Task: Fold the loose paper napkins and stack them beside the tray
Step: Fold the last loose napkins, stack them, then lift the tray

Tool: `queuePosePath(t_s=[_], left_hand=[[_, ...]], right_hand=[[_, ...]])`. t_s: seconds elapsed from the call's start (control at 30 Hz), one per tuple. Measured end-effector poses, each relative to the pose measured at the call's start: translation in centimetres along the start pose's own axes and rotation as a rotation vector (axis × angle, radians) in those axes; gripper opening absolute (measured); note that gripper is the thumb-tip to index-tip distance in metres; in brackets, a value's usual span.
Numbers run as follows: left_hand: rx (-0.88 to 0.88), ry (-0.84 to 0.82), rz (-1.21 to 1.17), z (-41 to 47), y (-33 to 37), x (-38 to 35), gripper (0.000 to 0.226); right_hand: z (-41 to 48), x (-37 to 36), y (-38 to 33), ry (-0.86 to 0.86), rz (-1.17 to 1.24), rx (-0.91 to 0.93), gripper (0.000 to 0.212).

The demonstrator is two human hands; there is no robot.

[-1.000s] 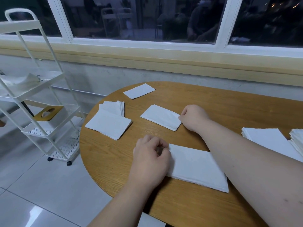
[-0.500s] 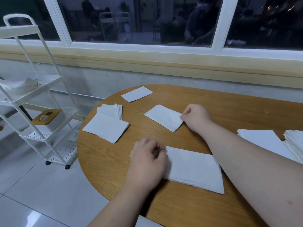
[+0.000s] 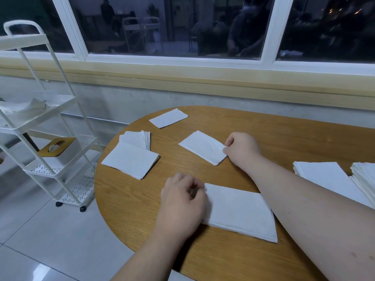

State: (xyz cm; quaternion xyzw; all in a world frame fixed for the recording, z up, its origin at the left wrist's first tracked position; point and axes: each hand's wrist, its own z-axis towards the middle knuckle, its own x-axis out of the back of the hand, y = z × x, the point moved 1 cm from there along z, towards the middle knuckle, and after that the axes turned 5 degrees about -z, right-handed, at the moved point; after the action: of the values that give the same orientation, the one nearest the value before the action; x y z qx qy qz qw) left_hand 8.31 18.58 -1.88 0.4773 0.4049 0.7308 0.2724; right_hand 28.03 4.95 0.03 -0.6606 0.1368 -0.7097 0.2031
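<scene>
The left hand (image 3: 182, 201) is curling its fingers over the left edge of the near napkin (image 3: 241, 212), pinching it against the table (image 3: 274, 132). That napkin is lying flat as a long white rectangle at the table's near rim, under the right forearm. The right hand (image 3: 242, 148) is reaching further in, pinching the right corner of the middle napkin (image 3: 202, 148) between thumb and fingertips; the sheet is lying flat, its other edges resting on the wood. A far napkin (image 3: 168, 118) is lying alone near the back edge. At the left rim a stack (image 3: 140, 138) of folded napkins is sitting with one wider sheet (image 3: 129, 160) overlapping its front. Two more piles (image 3: 324, 176) are sitting at the right edge of view. A white cart (image 3: 50, 122) is standing on the floor to the left, carrying a box (image 3: 58, 146) with a wooden lid.
</scene>
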Motion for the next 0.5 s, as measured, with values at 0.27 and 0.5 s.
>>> queuePosePath(t_s=[0.27,0.5], left_hand=[[-0.006,0.0,-0.013,0.0,-0.2,0.0,0.013],[-0.023,0.026,-0.023,0.1,-0.5,0.0,0.015]], right_hand=[[-1.0,1.2,-0.1,0.064,0.084,0.028,0.014],[-6.0,5.8,-1.4,0.116,0.362,0.168,0.012]])
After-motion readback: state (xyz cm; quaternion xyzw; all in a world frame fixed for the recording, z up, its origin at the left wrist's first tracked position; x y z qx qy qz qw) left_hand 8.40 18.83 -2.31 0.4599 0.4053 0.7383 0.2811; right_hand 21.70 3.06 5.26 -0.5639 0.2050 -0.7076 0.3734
